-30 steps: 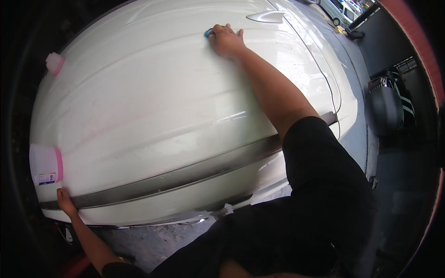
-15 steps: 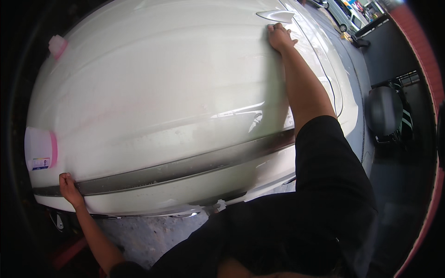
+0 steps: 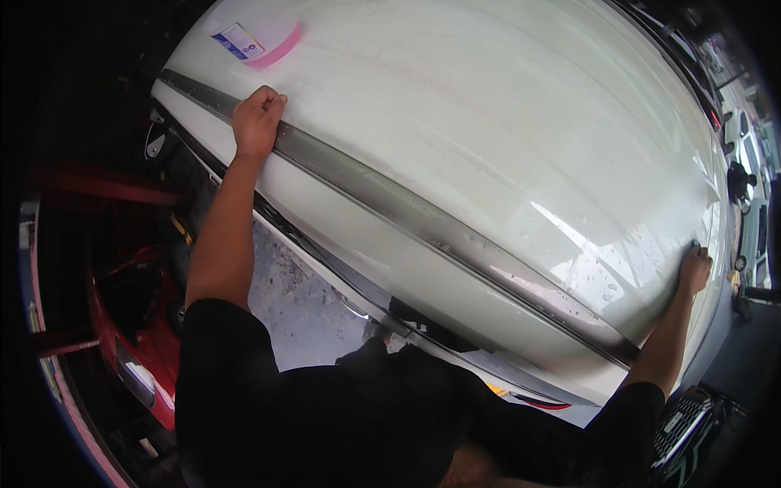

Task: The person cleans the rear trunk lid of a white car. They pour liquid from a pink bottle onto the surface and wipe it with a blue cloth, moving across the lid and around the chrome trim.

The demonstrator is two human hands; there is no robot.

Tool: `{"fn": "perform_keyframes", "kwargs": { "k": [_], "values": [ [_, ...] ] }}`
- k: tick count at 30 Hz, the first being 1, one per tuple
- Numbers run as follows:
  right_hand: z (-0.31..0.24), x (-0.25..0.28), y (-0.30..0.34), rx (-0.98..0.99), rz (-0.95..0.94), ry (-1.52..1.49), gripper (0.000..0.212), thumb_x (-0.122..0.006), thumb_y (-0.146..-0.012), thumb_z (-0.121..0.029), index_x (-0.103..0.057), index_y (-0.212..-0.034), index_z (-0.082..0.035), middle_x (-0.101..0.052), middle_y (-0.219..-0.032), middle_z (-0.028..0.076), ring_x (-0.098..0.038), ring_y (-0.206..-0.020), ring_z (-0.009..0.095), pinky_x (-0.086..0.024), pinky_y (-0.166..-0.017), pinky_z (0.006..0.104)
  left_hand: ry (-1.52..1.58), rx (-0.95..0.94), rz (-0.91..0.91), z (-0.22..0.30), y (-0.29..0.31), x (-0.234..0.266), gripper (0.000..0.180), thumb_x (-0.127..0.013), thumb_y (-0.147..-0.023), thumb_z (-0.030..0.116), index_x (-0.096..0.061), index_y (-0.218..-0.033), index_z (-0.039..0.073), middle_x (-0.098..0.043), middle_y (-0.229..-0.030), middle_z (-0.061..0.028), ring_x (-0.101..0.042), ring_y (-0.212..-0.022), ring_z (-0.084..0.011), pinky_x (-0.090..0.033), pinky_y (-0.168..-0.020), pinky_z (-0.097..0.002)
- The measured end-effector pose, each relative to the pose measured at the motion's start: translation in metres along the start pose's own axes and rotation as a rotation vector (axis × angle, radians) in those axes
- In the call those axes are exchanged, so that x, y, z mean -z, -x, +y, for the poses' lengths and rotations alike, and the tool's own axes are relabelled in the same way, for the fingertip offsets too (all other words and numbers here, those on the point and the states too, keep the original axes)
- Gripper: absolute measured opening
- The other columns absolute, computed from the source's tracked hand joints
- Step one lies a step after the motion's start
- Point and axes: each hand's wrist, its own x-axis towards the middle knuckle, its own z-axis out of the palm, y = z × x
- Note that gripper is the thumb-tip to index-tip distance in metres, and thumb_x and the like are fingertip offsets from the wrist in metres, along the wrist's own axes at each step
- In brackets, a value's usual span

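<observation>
A cream-white car hood fills the view, with a grey trim strip running along its near edge. My left hand is a closed fist resting on that strip near the hood's left corner. My right hand is stretched far out to the right, pressed on the glossy paint. Its fingers are curled over a small dark pad, of which only a sliver peeks out. My black-shirted torso leans against the car's front edge.
A white sticker with a pink border lies on the hood near the left corner. Red equipment stands low on my left above grey concrete floor. Parked vehicles show at the far right.
My right hand has swept across the hood toward its right side. The view has swung, so the hood's left corner now sits at the upper left. My left hand stays on the trim.
</observation>
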Motion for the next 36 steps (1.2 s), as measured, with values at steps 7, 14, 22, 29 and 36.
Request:
{"fn": "perform_keyframes", "kwargs": {
  "k": [7, 14, 22, 29, 36],
  "values": [
    [-0.061, 0.020, -0.033, -0.127, 0.321, -0.736, 0.033, -0.054, -0.107, -0.031, -0.070, -0.112, -0.003, -0.068, -0.115, 0.023, -0.068, -0.102, 0.045, -0.053, -0.089, 0.0571, -0.031, 0.015, -0.009, 0.008, 0.006, 0.002, 0.022, -0.076, -0.092, 0.031, -0.071, -0.104, 0.014, -0.061, -0.068, -0.0021, -0.063, -0.069, -0.0237, -0.049, -0.090, -0.0388],
    [-0.366, 0.395, 0.047, 0.377, 0.400, -1.092, 0.029, -0.053, -0.107, -0.031, -0.069, -0.117, -0.009, -0.065, -0.124, 0.016, -0.068, -0.112, 0.039, -0.058, -0.094, 0.0526, -0.087, 0.005, -0.021, 0.023, -0.006, 0.019, 0.046, -0.076, -0.093, 0.032, -0.068, -0.136, 0.020, -0.064, -0.074, 0.0005, -0.063, -0.076, -0.0208, -0.048, -0.096, -0.0383],
    [-0.349, 0.366, 0.045, 0.438, 0.456, -1.114, 0.028, -0.060, -0.104, -0.036, -0.069, -0.111, -0.011, -0.069, -0.114, 0.015, -0.069, -0.106, 0.038, -0.057, -0.089, 0.0504, -0.106, 0.046, -0.106, 0.015, -0.005, 0.021, 0.028, -0.075, -0.095, 0.035, -0.075, -0.118, 0.019, -0.064, -0.072, -0.0013, -0.064, -0.077, -0.0231, -0.048, -0.095, -0.0368],
    [-0.254, 0.248, -0.018, 0.022, 0.443, -0.908, 0.030, -0.059, -0.104, -0.033, -0.066, -0.108, -0.004, -0.070, -0.111, 0.022, -0.069, -0.103, 0.044, -0.054, -0.089, 0.0550, -0.042, -0.019, -0.036, 0.023, -0.006, 0.014, 0.024, -0.074, -0.095, 0.037, -0.075, -0.106, 0.016, -0.066, -0.066, -0.0027, -0.065, -0.070, -0.0251, -0.048, -0.095, -0.0377],
    [-0.480, 0.513, 0.083, 1.056, 0.460, -1.099, 0.019, -0.055, -0.108, -0.029, -0.061, -0.113, -0.012, -0.064, -0.119, 0.015, -0.066, -0.110, 0.040, -0.053, -0.095, 0.0507, 0.050, -0.069, 0.013, 0.011, -0.005, 0.016, 0.019, -0.074, -0.093, 0.032, -0.072, -0.097, 0.014, -0.064, -0.062, -0.0029, -0.065, -0.067, -0.0254, -0.048, -0.092, -0.0390]
  ]
}}
